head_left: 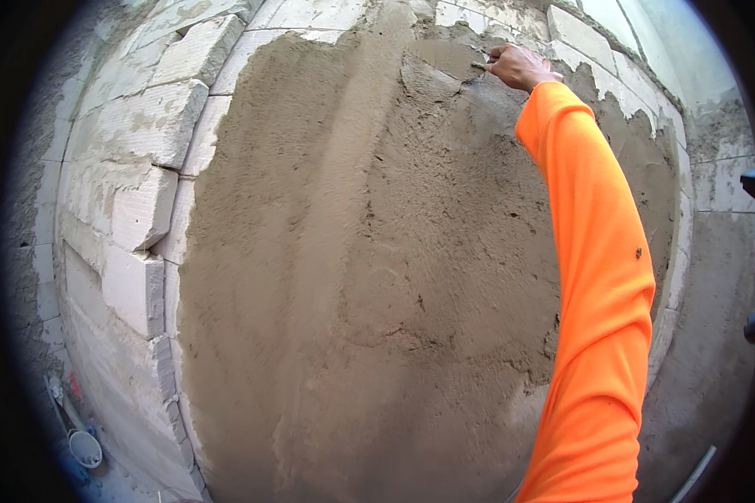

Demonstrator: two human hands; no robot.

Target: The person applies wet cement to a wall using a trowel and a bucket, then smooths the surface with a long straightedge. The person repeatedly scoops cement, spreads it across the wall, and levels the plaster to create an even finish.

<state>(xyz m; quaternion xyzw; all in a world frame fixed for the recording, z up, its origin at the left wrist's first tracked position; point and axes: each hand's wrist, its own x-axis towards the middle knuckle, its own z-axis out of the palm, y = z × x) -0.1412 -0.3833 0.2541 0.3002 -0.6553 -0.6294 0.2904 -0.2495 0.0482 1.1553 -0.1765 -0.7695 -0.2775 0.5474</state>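
Observation:
My right hand, at the end of an orange sleeve, reaches up to the top of the wall. Its fingers are closed round the handle of a trowel. The trowel's blade looks smeared with mortar and is hard to tell from the wall, so its outline is unclear. Wet grey-brown mortar covers most of the block wall in front of me. A smoother vertical band runs down its left half, while the surface below my hand is rougher and pitted. My left hand is out of view.
Bare white blocks with stepped, jutting edges border the mortar on the left. More pale blocks show at the upper right. A white bucket stands at the lower left. A pale strip lies at the lower right.

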